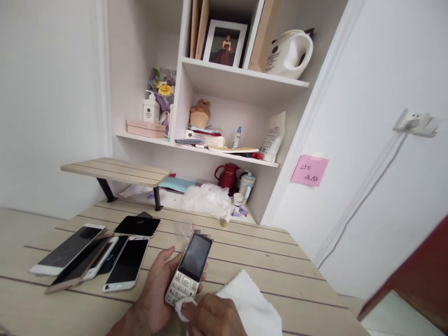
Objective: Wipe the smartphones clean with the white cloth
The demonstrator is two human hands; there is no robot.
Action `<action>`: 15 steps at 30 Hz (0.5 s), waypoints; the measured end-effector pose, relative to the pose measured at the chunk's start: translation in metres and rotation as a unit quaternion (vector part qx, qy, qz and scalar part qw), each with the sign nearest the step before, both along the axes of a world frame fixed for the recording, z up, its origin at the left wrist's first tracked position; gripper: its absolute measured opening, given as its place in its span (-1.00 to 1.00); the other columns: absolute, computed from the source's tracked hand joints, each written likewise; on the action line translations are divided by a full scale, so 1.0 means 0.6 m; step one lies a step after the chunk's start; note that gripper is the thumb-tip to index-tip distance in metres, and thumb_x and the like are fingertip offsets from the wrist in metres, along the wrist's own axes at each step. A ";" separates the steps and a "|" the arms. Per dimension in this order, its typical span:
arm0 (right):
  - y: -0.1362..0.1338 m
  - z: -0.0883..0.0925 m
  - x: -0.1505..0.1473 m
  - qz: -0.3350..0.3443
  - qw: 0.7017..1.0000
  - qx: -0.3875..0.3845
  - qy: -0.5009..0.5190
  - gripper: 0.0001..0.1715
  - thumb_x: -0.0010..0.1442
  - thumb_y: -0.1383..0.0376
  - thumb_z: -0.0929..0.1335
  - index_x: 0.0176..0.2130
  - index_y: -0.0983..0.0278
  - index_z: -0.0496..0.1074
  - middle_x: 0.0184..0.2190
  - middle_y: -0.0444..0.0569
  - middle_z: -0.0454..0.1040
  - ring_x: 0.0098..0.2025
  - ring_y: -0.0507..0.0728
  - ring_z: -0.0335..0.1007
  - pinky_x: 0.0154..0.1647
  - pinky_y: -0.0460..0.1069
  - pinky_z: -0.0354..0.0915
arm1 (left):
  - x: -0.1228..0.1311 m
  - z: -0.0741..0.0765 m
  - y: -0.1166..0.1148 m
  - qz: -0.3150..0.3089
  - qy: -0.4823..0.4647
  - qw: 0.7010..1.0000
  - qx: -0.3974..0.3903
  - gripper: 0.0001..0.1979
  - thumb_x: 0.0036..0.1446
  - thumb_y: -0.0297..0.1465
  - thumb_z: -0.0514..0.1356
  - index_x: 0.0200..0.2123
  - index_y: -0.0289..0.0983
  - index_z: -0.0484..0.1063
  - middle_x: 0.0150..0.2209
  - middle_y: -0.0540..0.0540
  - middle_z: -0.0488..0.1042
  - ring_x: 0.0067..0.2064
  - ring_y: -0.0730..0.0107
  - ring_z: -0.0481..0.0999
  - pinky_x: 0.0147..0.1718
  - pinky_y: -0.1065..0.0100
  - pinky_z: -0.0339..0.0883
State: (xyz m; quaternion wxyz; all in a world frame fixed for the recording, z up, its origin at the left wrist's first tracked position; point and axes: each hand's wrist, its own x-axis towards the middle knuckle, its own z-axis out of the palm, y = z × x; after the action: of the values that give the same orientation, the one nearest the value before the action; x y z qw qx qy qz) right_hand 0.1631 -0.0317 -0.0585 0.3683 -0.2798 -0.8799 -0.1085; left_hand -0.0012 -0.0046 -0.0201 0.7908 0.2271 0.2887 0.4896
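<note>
A keypad mobile phone (195, 256) with a dark screen and big number keys rests tilted in my left hand (154, 291), whose fingers wrap round its back and sides. My right hand (217, 315) pinches a white cloth (250, 301). A bunched bit of that cloth touches the lower keys of the phone, covering some of them. The rest of the cloth spreads over the wooden table to the right. Left of my hands lie several smartphones, among them a white one (126, 263) with a black screen and a black one (137, 226).
A small raised wooden stand (117, 171) is at the table's back left. Behind the table, white shelves hold a red jug (227, 178), a crumpled clear plastic bag (206, 199) and a white cup (238, 199). A pink note (309, 171) sticks to the right wall.
</note>
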 end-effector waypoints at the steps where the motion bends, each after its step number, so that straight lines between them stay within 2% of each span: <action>1: 0.001 -0.002 0.000 -0.001 1.000 -0.001 0.001 -0.79 0.26 0.37 0.28 -0.18 0.14 0.47 -0.56 -0.20 0.34 -0.64 -0.01 0.25 -0.66 -0.08 -0.01 | 0.000 0.000 0.000 0.003 0.003 1.000 -0.001 -0.50 0.29 -0.11 0.00 -0.12 -0.38 0.56 -0.40 -0.22 0.63 -0.41 0.11 0.60 -0.35 0.20 0.39; 5: 0.000 -0.004 0.001 -0.001 1.000 -0.002 -0.001 -0.72 0.22 0.39 0.27 -0.13 0.14 0.48 -0.53 -0.18 0.38 -0.62 0.02 0.29 -0.65 -0.08 0.04 | 0.000 -0.005 0.000 0.010 0.005 1.000 0.001 -0.50 0.29 -0.11 0.03 -0.12 -0.41 0.56 -0.39 -0.24 0.63 -0.40 0.09 0.60 -0.33 0.19 0.39; 11: -0.009 0.012 0.003 -0.016 1.000 -0.010 -0.014 -0.70 0.18 0.40 0.32 -0.10 0.11 0.48 -0.52 -0.18 0.41 -0.60 0.01 0.35 -0.63 -0.13 0.13 | -0.004 -0.010 0.004 -0.014 -0.017 1.000 0.012 -0.50 0.29 -0.10 0.03 -0.08 -0.39 0.55 -0.38 -0.22 0.63 -0.38 0.09 0.61 -0.29 0.19 0.39; 15: -0.001 0.003 0.013 -0.029 1.000 -0.011 0.001 -0.67 0.22 0.40 0.30 -0.04 0.13 0.46 -0.52 -0.16 0.41 -0.60 0.03 0.34 -0.62 -0.10 0.14 | -0.004 -0.006 0.004 -0.022 -0.037 0.999 -0.001 -0.47 0.31 -0.11 -0.01 -0.07 -0.42 0.55 -0.38 -0.23 0.63 -0.37 0.08 0.61 -0.26 0.17 0.39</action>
State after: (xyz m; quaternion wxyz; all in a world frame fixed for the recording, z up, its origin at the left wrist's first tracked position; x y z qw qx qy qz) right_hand 0.1709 -0.0320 -0.0568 0.3625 -0.3094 -0.8724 -0.1090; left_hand -0.0034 -0.0021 -0.0236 0.8119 0.2141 0.2543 0.4800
